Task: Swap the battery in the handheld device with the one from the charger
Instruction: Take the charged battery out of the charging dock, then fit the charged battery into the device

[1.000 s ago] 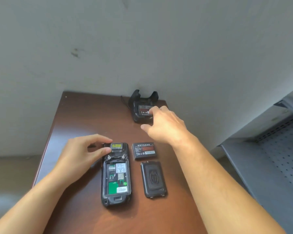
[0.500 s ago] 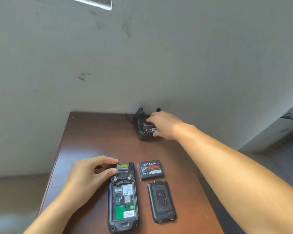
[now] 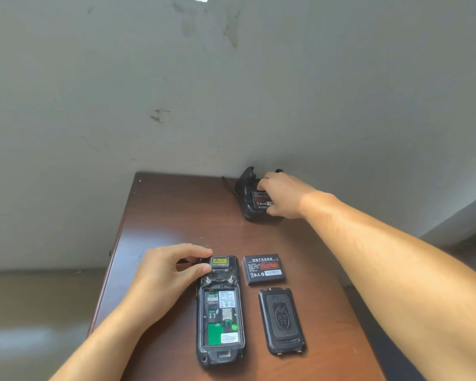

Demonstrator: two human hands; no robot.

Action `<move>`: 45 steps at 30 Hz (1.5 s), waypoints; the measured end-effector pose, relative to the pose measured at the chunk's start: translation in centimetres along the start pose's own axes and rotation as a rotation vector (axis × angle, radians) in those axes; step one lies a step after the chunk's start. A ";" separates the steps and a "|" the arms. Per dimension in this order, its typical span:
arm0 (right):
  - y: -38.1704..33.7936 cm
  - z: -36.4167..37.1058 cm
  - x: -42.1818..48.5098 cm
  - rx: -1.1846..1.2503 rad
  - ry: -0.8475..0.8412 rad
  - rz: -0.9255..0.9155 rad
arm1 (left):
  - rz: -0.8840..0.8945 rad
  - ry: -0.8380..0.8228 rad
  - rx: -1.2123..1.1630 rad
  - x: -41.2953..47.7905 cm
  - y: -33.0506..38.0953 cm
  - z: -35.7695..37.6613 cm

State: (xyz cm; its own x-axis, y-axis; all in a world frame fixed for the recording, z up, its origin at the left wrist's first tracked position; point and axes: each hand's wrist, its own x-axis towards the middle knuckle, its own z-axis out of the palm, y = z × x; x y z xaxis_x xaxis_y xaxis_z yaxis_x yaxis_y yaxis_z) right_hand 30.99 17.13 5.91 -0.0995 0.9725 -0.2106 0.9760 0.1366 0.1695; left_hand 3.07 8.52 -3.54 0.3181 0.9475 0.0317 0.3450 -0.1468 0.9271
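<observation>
While the right hand [image 3: 282, 195] is curled over the battery in the charger [image 3: 247, 200] at the back of the bench [image 3: 171, 215], the likeliest slip is a weak pinch: the charged battery [image 3: 260, 198] sits low in its cradle, so fingers catching only an edge could let it drop back, or drag the light charger along. Mixing it up with the spent battery [image 3: 263, 268] (lying loose just beside the device) is another risk. The right hand is partly closed, fingertips on the battery's top and side; whether it truly grips I cannot tell. The left hand [image 3: 171, 273] pinches the upper end of the handheld device [image 3: 220, 312], whose bay is open and empty, with the back cover [image 3: 280, 320] alongside.
</observation>
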 end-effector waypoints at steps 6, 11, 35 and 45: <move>0.8 0.0 -0.8 0.154 0.007 0.050 | 0.002 0.006 0.005 0.2 -0.2 0.1; 0.5 0.3 -0.7 0.124 -0.008 0.030 | -0.002 0.008 0.011 0.1 -0.1 0.2; -1.0 -1.0 -3.1 0.300 0.054 0.042 | 0.004 0.004 0.055 -0.1 0.5 0.0; -6.2 -0.1 -10.1 0.102 0.279 -0.408 | 0.021 0.050 -0.022 -1.1 1.1 -0.7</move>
State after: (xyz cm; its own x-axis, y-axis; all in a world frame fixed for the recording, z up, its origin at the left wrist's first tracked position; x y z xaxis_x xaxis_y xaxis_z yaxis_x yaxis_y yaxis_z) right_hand 25.91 6.52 7.11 -0.5114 0.8589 0.0277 0.8593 0.5106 0.0295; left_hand 2.49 7.46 -2.27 0.2803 0.9574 0.0697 0.3186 -0.1613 0.9341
